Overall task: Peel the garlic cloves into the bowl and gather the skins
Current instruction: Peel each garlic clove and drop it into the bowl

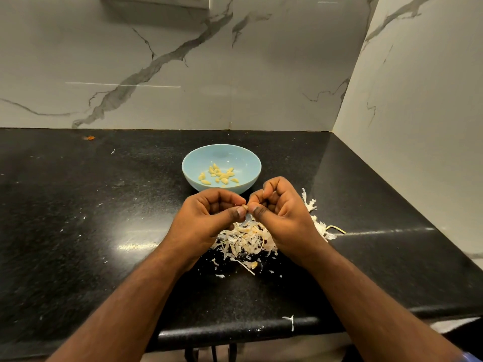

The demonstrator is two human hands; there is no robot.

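Observation:
A light blue bowl (243,158) stands on the black counter and holds several peeled yellow garlic cloves (218,175). Just in front of it, my left hand (206,218) and my right hand (282,212) meet above the counter, both pinching one small garlic clove (244,206) between thumbs and fingertips. Most of the clove is hidden by my fingers. Below my hands lies a pile of pale garlic skins (245,241), and more skins (317,220) spread to the right behind my right hand.
The black speckled counter (104,218) meets marble walls at the back and right. Small skin scraps (291,321) lie near the front edge and scattered on the left. An orange speck (90,137) sits at the back left.

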